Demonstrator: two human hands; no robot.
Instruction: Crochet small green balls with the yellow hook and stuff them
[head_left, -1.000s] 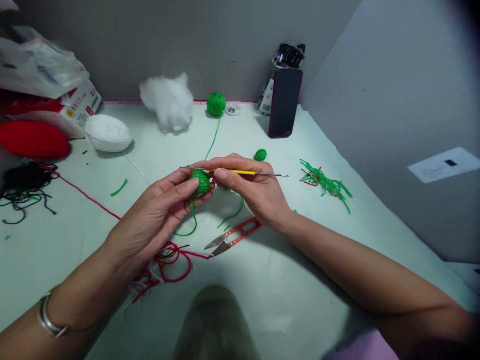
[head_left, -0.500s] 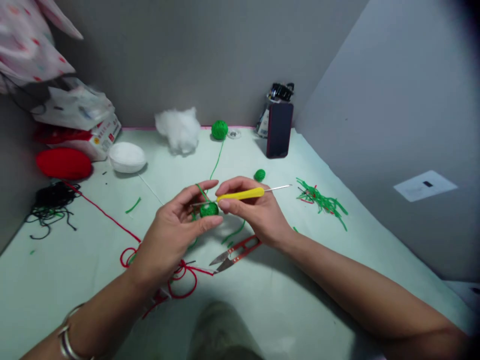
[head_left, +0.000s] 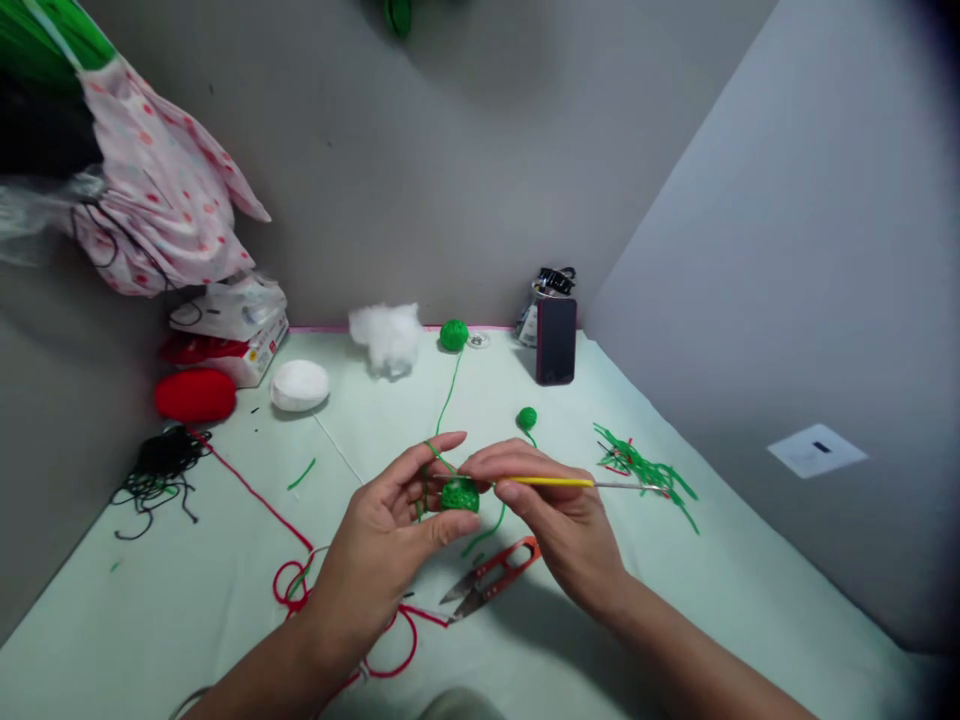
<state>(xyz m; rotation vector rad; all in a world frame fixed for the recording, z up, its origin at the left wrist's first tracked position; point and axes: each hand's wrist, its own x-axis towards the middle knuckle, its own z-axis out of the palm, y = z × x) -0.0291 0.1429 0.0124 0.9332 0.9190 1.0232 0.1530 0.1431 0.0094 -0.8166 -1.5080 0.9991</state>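
My left hand (head_left: 390, 545) pinches a small green crocheted ball (head_left: 459, 495) between thumb and fingers, with green yarn looped over the index finger. My right hand (head_left: 559, 520) grips a yellow-handled crochet hook (head_left: 555, 482) whose tip is at the ball, the metal end pointing right. The green strand (head_left: 448, 395) runs back to a green yarn ball (head_left: 453, 335) by the wall. Red-handled thread snips (head_left: 491, 575) lie on the table just below my hands.
A second small green crocheted piece (head_left: 526, 417) lies behind my hands. Green yarn scraps (head_left: 645, 470) lie right; red yarn (head_left: 300, 575) and black yarn (head_left: 157, 470) left. White stuffing (head_left: 386, 335), white yarn (head_left: 300, 385), red yarn ball (head_left: 195, 395), a phone (head_left: 556, 340), boxes and a cloth bag stand behind.
The camera has tilted up, so table and hands sit lower in view. Both hands keep hold of ball and hook; the hook now lies flatter and points further right.
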